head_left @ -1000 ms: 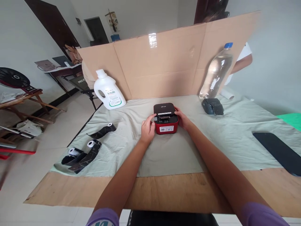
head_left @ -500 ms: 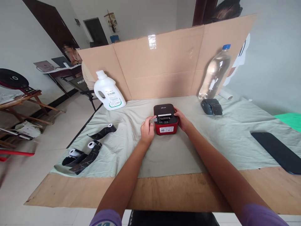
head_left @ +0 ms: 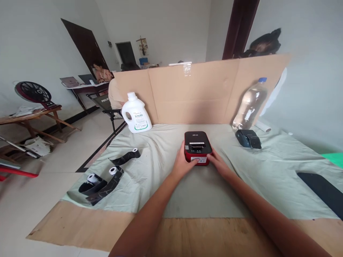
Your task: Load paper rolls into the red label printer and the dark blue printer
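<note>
A small red and black label printer [head_left: 198, 140] rests on the pale green cloth in front of me, its lid down and a white sticker on its near face. My left hand [head_left: 181, 165] grips its left side, with the thumb across the front sticker. On the right side, my right hand [head_left: 217, 162] holds the near corner, thumb at the front. The far fingers of both hands are hidden by the printer. To the left lie black-coated paper rolls: one roll [head_left: 128, 155] farther off, another roll [head_left: 105, 185] partly unrolled, and a third roll [head_left: 92, 181] beside it.
A cardboard panel [head_left: 187, 96] stands behind the cloth, a white jug [head_left: 136, 116] and a clear bottle [head_left: 250, 103] leaning near it. At right are a dark portable device [head_left: 248, 138] and a black phone-like slab [head_left: 321, 191]. People sit beyond the panel.
My left hand has gone from the printer's upper left edge to its lower left side and front. My right hand has slid down to the near right corner. The view has tilted up.
</note>
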The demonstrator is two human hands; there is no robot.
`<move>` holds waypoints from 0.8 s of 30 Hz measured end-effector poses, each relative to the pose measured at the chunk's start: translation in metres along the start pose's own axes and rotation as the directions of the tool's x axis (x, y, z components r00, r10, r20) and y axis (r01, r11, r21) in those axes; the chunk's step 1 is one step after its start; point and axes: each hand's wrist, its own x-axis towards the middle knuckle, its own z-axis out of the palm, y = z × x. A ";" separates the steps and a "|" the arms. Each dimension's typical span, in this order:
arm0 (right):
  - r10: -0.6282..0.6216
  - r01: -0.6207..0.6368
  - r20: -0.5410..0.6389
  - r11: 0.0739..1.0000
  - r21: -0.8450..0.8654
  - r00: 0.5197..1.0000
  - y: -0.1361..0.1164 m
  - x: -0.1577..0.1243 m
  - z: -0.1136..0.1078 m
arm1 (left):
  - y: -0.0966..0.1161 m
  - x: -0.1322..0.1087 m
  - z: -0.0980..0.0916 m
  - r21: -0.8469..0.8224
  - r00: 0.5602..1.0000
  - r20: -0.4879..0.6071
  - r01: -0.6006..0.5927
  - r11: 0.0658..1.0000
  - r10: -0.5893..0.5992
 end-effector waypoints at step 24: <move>-0.287 0.320 0.313 0.946 -0.056 0.905 0.010 0.188 0.277 | -0.117 0.081 -0.289 0.094 0.968 -0.048 0.250 0.964 -0.246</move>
